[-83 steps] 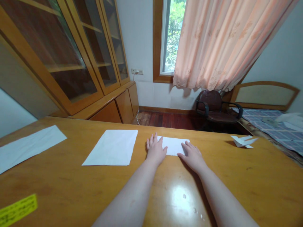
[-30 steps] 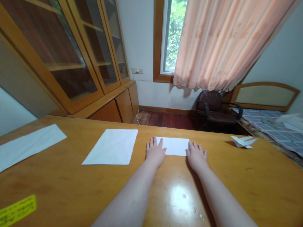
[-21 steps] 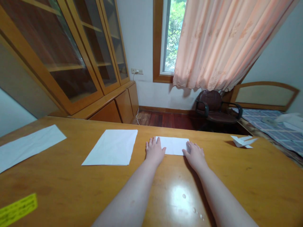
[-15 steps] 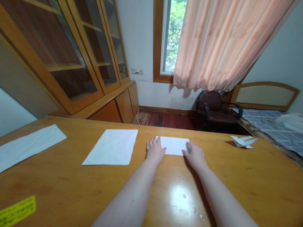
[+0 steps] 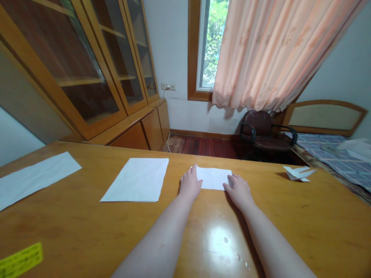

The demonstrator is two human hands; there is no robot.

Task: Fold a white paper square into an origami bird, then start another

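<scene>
A small white rectangle of paper (image 5: pixel 214 178) lies on the wooden table between my two hands, with a faint crease down its middle. My left hand (image 5: pixel 189 184) closes on its left end, the index fingertip at the far left corner, which is slightly raised. That hand covers the left edge. At the right end rests my right hand (image 5: pixel 239 190), fingers spread and lowered, thumb by the near right corner. To the left lies a larger white sheet of paper (image 5: pixel 136 179). A folded white paper shape (image 5: pixel 298 173) stands on the right.
Another long white sheet (image 5: pixel 37 177) lies at the table's far left. A yellow label (image 5: pixel 21 260) is near the front left. The table's far edge runs just beyond the papers. Behind it stand a glass-fronted cabinet (image 5: pixel 124 112), an armchair (image 5: pixel 261 131) and a bed (image 5: pixel 330 150).
The left hand's fingers have drawn together at the paper's far left corner, which has come up slightly. The right hand has stayed in place.
</scene>
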